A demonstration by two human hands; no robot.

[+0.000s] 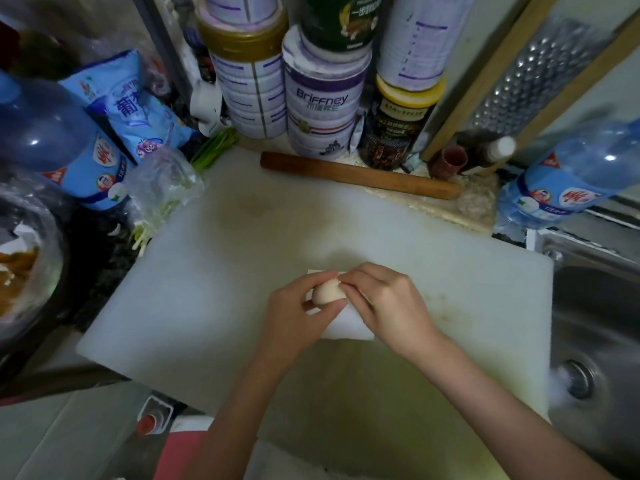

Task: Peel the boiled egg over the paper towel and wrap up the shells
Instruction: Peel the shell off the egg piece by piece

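left hand [298,313] fingers curled round boiled egg [325,292] | right hand [388,299] fingers pinching egg's top | both over folded paper towel [349,327] on white cutting board [207,289]

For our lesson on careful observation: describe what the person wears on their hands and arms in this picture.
Nothing is worn. The left hand and right hand have no gloves, and both arms are bare to the picture's edge, no sleeve in view. No ring, watch or bracelet shows.

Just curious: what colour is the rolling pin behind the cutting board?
The rolling pin is brown; head view.
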